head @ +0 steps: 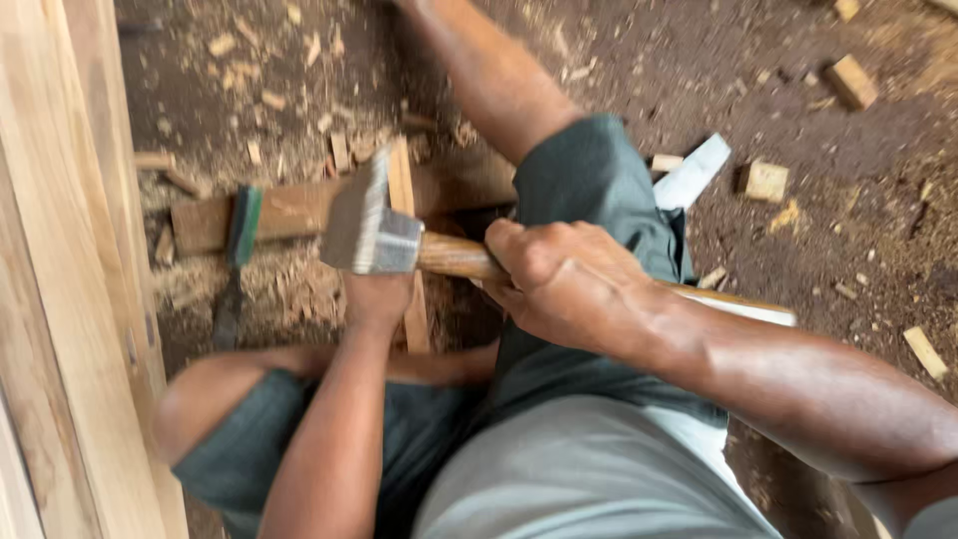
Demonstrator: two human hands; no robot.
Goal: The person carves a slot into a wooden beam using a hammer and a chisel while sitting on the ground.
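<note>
— Dirt floor (848,220), dark and littered with wood chips (269,95) and small offcut blocks (766,182); pale planks (70,299) stand along the left edge. Where does the person sit?

— Low on the ground, knees bent, dark shorts on. One leg (479,70) runs toward the far side, the other knee (200,394) folds near the planks.

— And the hands?

— His right hand (564,279) is closed tight around the wooden handle of a hatchet (369,225), whose grey head hangs in the middle of the view, blurred. His left hand (377,299) sits right below that head and seems to grip a thin upright strip of wood (402,190), though the blade hides the fingers, so the exact hold cannot be told.

— What does the strip rest on?

— It appears to stand on or against a reddish board (289,210) lying across the ground. A green-handled tool (239,240) lies on that board's left end, and a pale flat piece (694,172) lies farther right.

— What could go wrong?

— The blade is very close to the left hand, so a glancing blow could slip down the strip toward the fingers. The strip is narrow and may split crookedly or kick sideways, and the bare leg is just beside the line of the swing.
</note>
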